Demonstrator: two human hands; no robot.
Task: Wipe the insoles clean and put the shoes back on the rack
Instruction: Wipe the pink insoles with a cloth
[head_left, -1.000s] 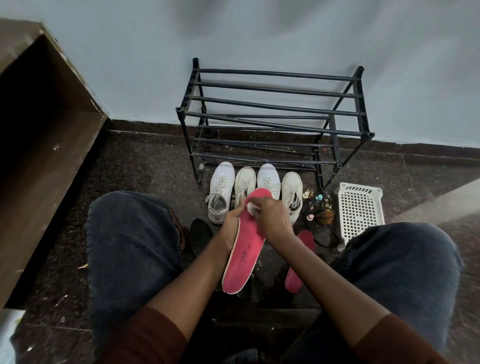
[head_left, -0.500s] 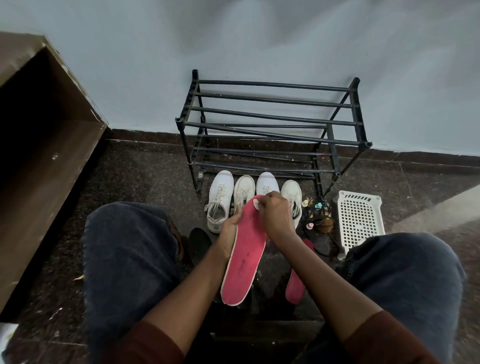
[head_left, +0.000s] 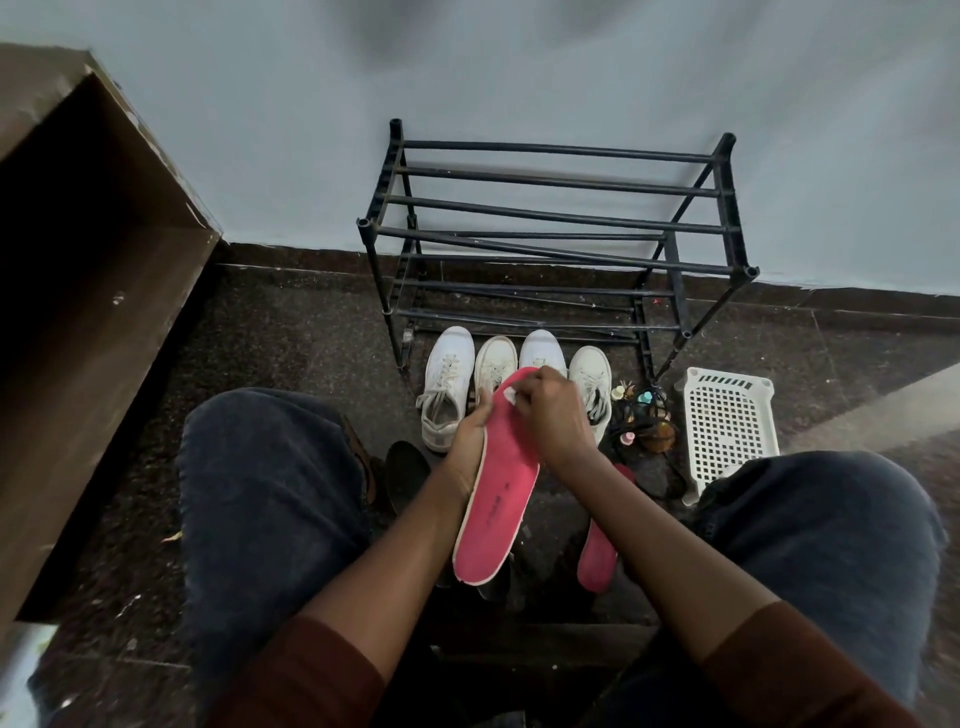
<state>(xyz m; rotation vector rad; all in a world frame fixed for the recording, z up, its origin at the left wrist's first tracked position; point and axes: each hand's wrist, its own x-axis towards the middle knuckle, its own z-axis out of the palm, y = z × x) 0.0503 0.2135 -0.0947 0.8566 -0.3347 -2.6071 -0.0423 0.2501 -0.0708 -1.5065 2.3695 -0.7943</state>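
The fingers of the right hand (head_left: 556, 415) are curled and pinch a small white wipe (head_left: 511, 398), pressing it on the far end of the pink insole (head_left: 498, 499). The back of this hand faces up, the wrist is bent a little, and the forearm comes in from the near right. The left hand (head_left: 467, 441) grasps the same insole at its left edge. One finger lies along the rim and the others go behind it, where they are hidden.

In the middle of the insole there is a small dark print, too small to read.

The insole is held above the floor between the knees, with its long side running from near to far. Its top is bright pink and a thin white rim follows the edge. A second pink insole (head_left: 597, 564) lies on the dark floor to the right, partly under the right forearm. Four white shoes (head_left: 448, 387) stand in a row on the floor, just in front of the black rack (head_left: 545, 205). A white basket (head_left: 730, 431) lies to the right of them.
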